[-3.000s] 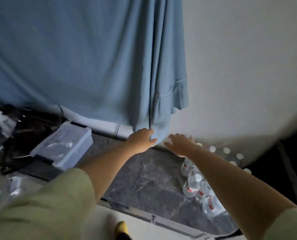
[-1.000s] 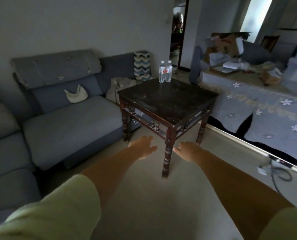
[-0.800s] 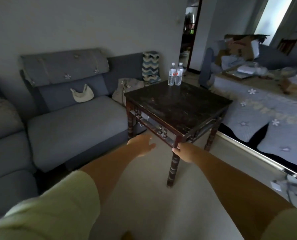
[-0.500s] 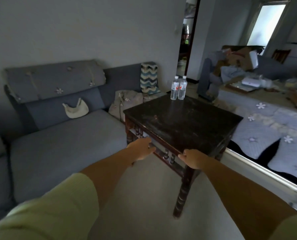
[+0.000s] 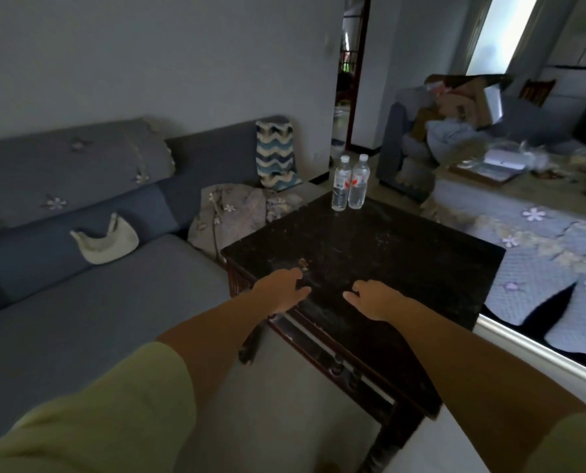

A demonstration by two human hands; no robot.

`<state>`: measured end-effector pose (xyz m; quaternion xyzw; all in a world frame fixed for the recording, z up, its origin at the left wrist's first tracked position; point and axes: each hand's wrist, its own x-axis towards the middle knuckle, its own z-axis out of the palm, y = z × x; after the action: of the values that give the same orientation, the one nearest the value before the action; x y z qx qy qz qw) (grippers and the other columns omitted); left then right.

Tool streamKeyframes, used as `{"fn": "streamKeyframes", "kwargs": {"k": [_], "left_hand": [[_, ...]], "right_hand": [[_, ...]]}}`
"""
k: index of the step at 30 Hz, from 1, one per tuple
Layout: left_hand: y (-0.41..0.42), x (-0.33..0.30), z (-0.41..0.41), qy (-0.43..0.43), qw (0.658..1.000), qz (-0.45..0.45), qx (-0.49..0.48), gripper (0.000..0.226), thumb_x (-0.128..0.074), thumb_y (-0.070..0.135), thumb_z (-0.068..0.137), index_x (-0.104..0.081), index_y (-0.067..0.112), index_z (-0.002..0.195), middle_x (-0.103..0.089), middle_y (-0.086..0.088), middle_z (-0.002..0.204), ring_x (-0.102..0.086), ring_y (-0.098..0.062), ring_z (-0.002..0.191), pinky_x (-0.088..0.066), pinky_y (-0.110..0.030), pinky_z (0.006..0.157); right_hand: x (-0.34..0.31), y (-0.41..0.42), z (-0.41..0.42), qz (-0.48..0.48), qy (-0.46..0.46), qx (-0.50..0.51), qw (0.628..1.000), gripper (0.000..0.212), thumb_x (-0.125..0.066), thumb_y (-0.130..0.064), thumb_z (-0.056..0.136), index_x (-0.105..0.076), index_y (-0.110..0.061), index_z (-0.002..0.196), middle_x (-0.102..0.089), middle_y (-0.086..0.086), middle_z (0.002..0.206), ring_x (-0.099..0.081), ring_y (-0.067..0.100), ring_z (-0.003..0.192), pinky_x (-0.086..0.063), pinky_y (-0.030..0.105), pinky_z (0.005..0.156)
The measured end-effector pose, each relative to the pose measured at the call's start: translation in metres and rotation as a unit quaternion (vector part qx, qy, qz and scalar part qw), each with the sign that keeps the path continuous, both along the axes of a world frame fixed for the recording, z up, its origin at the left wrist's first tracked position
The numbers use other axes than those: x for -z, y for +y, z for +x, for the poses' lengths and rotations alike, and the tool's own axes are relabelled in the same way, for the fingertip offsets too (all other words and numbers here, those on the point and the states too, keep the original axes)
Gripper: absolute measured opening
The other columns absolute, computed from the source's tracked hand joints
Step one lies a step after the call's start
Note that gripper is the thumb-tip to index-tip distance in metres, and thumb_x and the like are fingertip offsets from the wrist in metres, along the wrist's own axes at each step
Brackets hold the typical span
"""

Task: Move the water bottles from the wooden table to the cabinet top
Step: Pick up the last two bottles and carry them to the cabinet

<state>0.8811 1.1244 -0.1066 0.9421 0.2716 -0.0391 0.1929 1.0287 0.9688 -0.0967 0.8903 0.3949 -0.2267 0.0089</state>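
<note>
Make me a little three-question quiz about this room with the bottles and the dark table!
1. How many water bottles stand on the wooden table?
2. True or false: the left hand holds a bottle.
3. The bottles stand: A) at the table's far corner, B) beside the right hand, C) on the sofa.

Key: 1) two; 2) false, both hands are empty; 3) A.

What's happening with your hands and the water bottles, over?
Left hand and right hand open, empty, over near table edge. Two water bottles upright, side by side, far corner of wooden table. Path clear, over.
</note>
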Motion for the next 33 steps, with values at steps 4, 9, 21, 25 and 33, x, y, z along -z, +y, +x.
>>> {"fn": "streamKeyframes", "kwargs": {"k": [4, 9, 21, 25, 33], "left_hand": [[0.057, 0.002, 0.055, 0.0, 1.0, -0.017, -0.019, 0.049, -0.046, 0.046, 0.096, -0.044, 0.013, 0.132, -0.057, -0.011, 0.121, -0.056, -0.029, 0.108, -0.042, -0.032, 0.081], [0.116, 0.0, 0.133, -0.003, 0.999, -0.025, -0.037, 0.052, -0.046, 0.047, 0.096, -0.041, 0.015, 0.137, -0.061, -0.01, 0.117, -0.057, -0.027, 0.107, -0.04, -0.03, 0.078], [0.203, 0.057, 0.313, -0.006, 0.997, -0.075, -0.012, 0.06, -0.051, 0.051, 0.092, -0.037, 0.018, 0.14, -0.058, -0.008, 0.123, -0.058, -0.023, 0.105, -0.042, -0.028, 0.078], [0.238, 0.082, 0.368, -0.021, 0.988, -0.147, -0.042, 0.072, -0.055, 0.049, 0.091, -0.023, 0.018, 0.148, -0.051, -0.012, 0.137, -0.055, -0.027, 0.118, -0.044, -0.031, 0.084], [0.293, 0.118, 0.458, -0.146, 0.966, -0.192, -0.094, 0.09, -0.067, 0.044, 0.083, -0.014, 0.017, 0.151, -0.033, -0.015, 0.149, -0.035, -0.031, 0.136, -0.036, -0.042, 0.104]], "right_hand": [[0.005, 0.047, 0.063, 0.004, 0.002, -0.005, 1.0, 0.057, -0.028, -0.048, 0.102, -0.036, -0.009, 0.143, -0.043, 0.015, 0.144, -0.042, 0.031, 0.132, -0.034, 0.049, 0.11], [0.006, 0.089, 0.144, 0.014, -0.005, 0.002, 1.0, 0.058, -0.029, -0.048, 0.102, -0.035, -0.01, 0.145, -0.041, 0.016, 0.146, -0.041, 0.032, 0.133, -0.033, 0.049, 0.111], [0.035, 0.183, 0.297, 0.034, 0.012, 0.083, 0.996, 0.056, -0.033, -0.047, 0.102, -0.038, -0.008, 0.142, -0.046, 0.019, 0.142, -0.046, 0.035, 0.128, -0.039, 0.046, 0.107], [0.052, 0.222, 0.336, 0.093, 0.035, 0.169, 0.981, 0.053, -0.038, -0.043, 0.101, -0.039, -0.008, 0.141, -0.05, 0.018, 0.138, -0.052, 0.033, 0.122, -0.044, 0.041, 0.101], [0.091, 0.3, 0.41, 0.187, 0.044, 0.294, 0.936, 0.047, -0.045, -0.037, 0.1, -0.047, -0.005, 0.134, -0.055, 0.019, 0.131, -0.054, 0.034, 0.119, -0.044, 0.036, 0.093]]}}
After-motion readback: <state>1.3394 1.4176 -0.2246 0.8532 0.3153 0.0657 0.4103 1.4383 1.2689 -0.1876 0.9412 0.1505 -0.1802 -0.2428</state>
